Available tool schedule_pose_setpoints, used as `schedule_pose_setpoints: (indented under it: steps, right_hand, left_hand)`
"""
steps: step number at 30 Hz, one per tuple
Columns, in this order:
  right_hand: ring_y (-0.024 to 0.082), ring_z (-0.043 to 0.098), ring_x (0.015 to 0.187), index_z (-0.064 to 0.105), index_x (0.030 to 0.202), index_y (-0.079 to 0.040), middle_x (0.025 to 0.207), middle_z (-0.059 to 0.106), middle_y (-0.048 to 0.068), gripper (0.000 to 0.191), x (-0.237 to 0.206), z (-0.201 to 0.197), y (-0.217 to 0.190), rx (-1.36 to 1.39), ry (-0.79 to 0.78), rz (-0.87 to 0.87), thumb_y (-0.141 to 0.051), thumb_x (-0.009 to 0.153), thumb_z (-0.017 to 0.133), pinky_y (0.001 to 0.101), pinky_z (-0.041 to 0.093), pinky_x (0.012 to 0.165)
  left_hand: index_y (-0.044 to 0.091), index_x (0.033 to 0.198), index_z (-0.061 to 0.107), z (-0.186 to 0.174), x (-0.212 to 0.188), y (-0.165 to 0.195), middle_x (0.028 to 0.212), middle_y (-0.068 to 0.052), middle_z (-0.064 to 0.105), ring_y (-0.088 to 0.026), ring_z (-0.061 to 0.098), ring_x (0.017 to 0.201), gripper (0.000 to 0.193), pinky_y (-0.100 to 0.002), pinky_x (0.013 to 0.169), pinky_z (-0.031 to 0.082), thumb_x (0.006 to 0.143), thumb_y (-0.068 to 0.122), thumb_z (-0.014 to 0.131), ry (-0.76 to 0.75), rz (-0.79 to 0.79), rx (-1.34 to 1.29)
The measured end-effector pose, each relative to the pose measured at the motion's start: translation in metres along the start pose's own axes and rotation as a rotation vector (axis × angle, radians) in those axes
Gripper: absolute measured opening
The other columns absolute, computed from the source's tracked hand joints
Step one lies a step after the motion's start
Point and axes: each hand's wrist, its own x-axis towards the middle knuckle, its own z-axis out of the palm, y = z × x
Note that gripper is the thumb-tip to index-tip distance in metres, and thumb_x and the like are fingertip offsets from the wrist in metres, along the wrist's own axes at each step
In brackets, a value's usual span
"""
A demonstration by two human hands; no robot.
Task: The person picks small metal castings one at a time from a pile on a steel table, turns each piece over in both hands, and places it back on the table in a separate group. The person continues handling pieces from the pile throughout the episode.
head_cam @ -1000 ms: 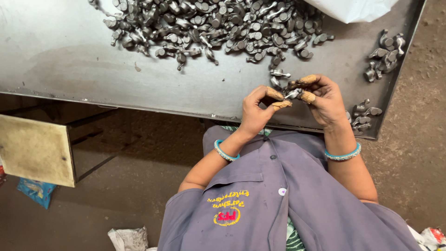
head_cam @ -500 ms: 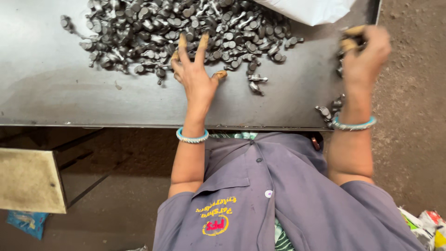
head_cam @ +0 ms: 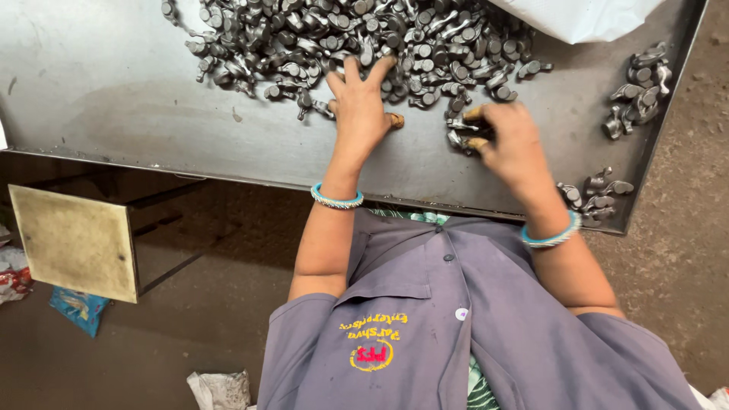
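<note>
Workshop floor of bare packed earth, brown and dusty; a grey sheet-metal desk (head_cam: 137, 114) fills the upper part of the frame, its front edge running across the middle.

Left hand (head_cam: 361, 114), upper centre: fingers (head_cam: 351, 70) spread wide and flat, tips pushed into the near edge of the heap, gripping nothing. Thumb out to the right, its tip capped with a tan wrap. Teal bangle on the wrist just at the desk's front edge.

Right hand (head_cam: 509, 140), right of centre: fingers (head_cam: 472, 115) curled down, thumb and forefinger closed on a small dark metal part (head_cam: 459, 130) just off the heap's lower right edge. Fingertips wrapped in the same tan material. A second teal bangle on this wrist, past the desk edge.

Heap of small dark forged metal parts (head_cam: 342, 38) lies across the top centre of the desk, each with a round eye and a short arm. Two smaller groups of parts: one at upper right (head_cam: 638, 95), one at the desk's lower right corner (head_cam: 596, 193), both well apart from the heap.

White plastic bag (head_cam: 585, 15) at the top right edge. Grey-purple work shirt (head_cam: 471, 334) fills the lower centre. Pale yellowish board (head_cam: 76, 239) at the left, below the desk; scraps of wrappers on the floor in the lower left.
</note>
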Motion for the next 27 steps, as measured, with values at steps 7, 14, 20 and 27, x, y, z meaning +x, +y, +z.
schedule_pose_setpoints:
  steps: [7, 14, 20, 27]
  right_hand:
    - [0.021, 0.067, 0.085, 0.069, 0.104, -0.002, 0.094, 0.070, 0.010, 0.021, -0.014, 0.015, 0.015, 0.229, 0.082, 0.220, 0.002, 0.087, 0.080, 0.0319, 0.054, 0.077]
    - [0.011, 0.066, 0.080, 0.065, 0.107, 0.000, 0.093, 0.072, 0.006, 0.014, -0.034, 0.002, 0.038, 1.004, -0.101, 0.492, -0.002, 0.096, 0.074, 0.0239, 0.052, 0.070]
    - [0.016, 0.069, 0.077, 0.061, 0.111, -0.007, 0.093, 0.072, 0.011, 0.022, -0.004, -0.030, 0.012, 1.185, 0.089, 0.415, -0.003, 0.096, 0.075, 0.0256, 0.052, 0.063]
    - [0.028, 0.066, 0.090, 0.061, 0.112, -0.005, 0.100, 0.069, 0.012, 0.046, 0.008, -0.003, -0.031, 0.139, 0.031, 0.048, -0.006, 0.075, 0.088, 0.0389, 0.056, 0.079]
  left_hand:
    - [0.023, 0.135, 0.061, 0.018, -0.031, -0.005, 0.127, -0.018, 0.051, -0.042, 0.047, 0.108, 0.090, -0.050, 0.095, 0.048, 0.054, 0.012, 0.097, 0.052, 0.060, -0.126]
    - [0.016, 0.137, 0.055, 0.047, -0.063, 0.012, 0.128, -0.019, 0.051, -0.043, 0.051, 0.108, 0.093, -0.050, 0.095, 0.047, 0.054, 0.015, 0.097, 0.003, 0.076, -0.251]
    - [0.010, 0.142, 0.050, 0.047, -0.081, 0.022, 0.125, -0.019, 0.050, -0.041, 0.053, 0.113, 0.094, -0.049, 0.098, 0.047, 0.059, 0.012, 0.094, -0.007, 0.090, -0.324]
    - [0.013, 0.140, 0.050, 0.010, -0.091, 0.017, 0.126, -0.022, 0.046, -0.046, 0.052, 0.117, 0.094, -0.051, 0.098, 0.047, 0.057, 0.013, 0.096, -0.005, 0.071, -0.297]
